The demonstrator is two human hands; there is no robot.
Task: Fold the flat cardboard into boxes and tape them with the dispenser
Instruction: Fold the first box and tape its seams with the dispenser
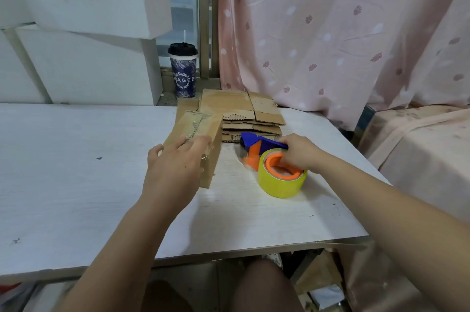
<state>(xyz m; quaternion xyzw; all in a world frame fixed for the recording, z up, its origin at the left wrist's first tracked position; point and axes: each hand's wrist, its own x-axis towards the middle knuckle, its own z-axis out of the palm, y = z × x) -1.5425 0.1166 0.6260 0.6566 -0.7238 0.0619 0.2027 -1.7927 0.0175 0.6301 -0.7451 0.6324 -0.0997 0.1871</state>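
A small folded cardboard box (203, 128) stands on the white table (76, 172), with clear tape along its top seam. My left hand (175, 161) lies over its near end and grips it. Just to the right sits the tape dispenser (264, 149), blue and orange with a yellow tape roll (279, 184). My right hand (300, 152) holds the dispenser at its handle, fingers curled over the orange hub. Behind both, a stack of flat cardboard (249, 113) rests at the table's far edge.
A dark paper cup with a black lid (183, 70) stands on the sill behind the table. White boxes (84, 32) pile up at the back left. A pink curtain (343, 32) hangs at the right, over a covered surface (419, 146).
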